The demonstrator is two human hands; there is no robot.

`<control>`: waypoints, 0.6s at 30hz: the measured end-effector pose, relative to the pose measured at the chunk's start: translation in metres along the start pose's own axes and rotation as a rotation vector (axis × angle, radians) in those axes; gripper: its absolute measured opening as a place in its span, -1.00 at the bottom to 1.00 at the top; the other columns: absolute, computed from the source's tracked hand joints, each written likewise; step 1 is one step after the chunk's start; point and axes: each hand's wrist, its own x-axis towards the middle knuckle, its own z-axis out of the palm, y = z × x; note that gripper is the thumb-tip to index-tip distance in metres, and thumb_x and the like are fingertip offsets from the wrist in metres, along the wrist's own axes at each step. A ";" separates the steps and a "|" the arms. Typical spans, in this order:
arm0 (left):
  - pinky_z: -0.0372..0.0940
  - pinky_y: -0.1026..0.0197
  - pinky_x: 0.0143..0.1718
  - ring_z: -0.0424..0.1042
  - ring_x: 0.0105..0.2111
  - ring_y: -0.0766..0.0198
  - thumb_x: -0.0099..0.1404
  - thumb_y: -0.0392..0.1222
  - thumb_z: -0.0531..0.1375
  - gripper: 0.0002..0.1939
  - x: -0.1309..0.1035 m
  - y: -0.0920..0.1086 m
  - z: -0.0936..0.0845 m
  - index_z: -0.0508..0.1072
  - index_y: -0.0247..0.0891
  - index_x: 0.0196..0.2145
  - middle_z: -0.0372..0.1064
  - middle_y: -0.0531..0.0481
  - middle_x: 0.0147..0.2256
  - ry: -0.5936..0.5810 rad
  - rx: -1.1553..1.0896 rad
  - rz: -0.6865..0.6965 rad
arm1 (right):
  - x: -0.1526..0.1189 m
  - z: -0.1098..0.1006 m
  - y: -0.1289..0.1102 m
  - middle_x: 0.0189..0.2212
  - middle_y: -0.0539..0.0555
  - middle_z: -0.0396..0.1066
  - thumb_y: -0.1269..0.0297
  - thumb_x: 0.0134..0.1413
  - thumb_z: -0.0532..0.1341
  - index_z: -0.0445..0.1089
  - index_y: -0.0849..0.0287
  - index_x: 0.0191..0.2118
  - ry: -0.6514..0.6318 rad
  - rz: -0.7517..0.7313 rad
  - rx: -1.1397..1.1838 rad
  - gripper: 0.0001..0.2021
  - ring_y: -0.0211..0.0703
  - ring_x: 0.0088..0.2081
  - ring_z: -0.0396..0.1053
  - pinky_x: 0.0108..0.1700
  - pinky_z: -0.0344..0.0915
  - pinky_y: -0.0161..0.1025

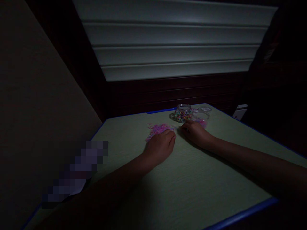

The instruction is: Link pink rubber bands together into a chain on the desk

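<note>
A loose pile of small pink and purple pieces point(158, 128) lies on the pale green table point(192, 179). My left hand point(161, 143) rests at the pile's near edge, its fingers curled closed; whatever they hold is hidden. To the right, my right hand point(195, 132) is closed too, fingertips pressed together near the table, and I cannot make out anything between them. Just beyond it stand a clear open jar of colourful small bands point(182, 114) and a clear open container with pink pieces inside point(201, 118).
A clear lid point(205, 109) with a label lies behind the containers. At the left edge is a blurred-out flat item point(79, 169). Blue trim point(244, 213) borders the table. A pale slatted panel point(177, 38) rises behind, and a wall stands left.
</note>
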 end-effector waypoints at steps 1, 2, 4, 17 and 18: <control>0.18 0.25 -0.30 0.29 -0.34 0.30 0.26 -0.19 -0.15 -0.75 0.000 0.000 0.000 0.29 -0.23 -0.32 0.29 0.00 -0.34 -0.002 -0.002 0.002 | -0.001 -0.001 0.001 -0.43 0.13 0.32 0.36 0.04 0.00 0.36 0.28 -0.44 0.004 -0.005 0.013 -0.78 -0.26 -0.40 0.26 -0.34 0.12 -0.38; 0.18 0.25 -0.31 0.29 -0.34 0.30 0.26 -0.19 -0.15 -0.75 0.000 0.000 0.000 0.29 -0.23 -0.32 0.29 0.01 -0.34 0.000 -0.001 0.000 | -0.002 -0.002 0.001 -0.43 0.13 0.32 0.37 0.03 0.00 0.36 0.28 -0.43 0.006 -0.009 0.028 -0.79 -0.26 -0.40 0.26 -0.34 0.12 -0.37; 0.17 0.24 -0.30 0.29 -0.34 0.30 0.25 -0.20 -0.15 -0.75 0.001 0.001 0.000 0.29 -0.23 -0.31 0.29 0.01 -0.34 0.001 -0.006 -0.001 | -0.005 -0.004 0.002 -0.44 0.13 0.32 0.38 0.01 0.02 0.36 0.29 -0.42 0.017 -0.019 0.066 -0.81 -0.26 -0.40 0.26 -0.34 0.13 -0.36; 0.17 0.28 -0.37 0.29 -0.38 0.31 0.23 -0.18 -0.10 -0.78 0.005 -0.007 0.001 0.31 -0.24 -0.35 0.31 0.02 -0.40 0.091 -0.208 -0.155 | -0.009 -0.010 -0.008 -0.41 0.09 0.35 0.37 0.01 0.03 0.33 0.27 -0.38 0.130 0.045 0.327 -0.84 -0.24 -0.37 0.27 -0.31 0.15 -0.32; 0.17 0.28 -0.37 0.29 -0.39 0.32 0.23 -0.17 -0.10 -0.78 0.005 -0.007 0.001 0.31 -0.24 -0.33 0.32 0.02 -0.39 0.097 -0.227 -0.161 | -0.010 -0.012 -0.009 -0.41 0.09 0.34 0.37 0.02 0.02 0.32 0.26 -0.38 0.138 0.034 0.326 -0.84 -0.25 -0.37 0.26 -0.32 0.14 -0.33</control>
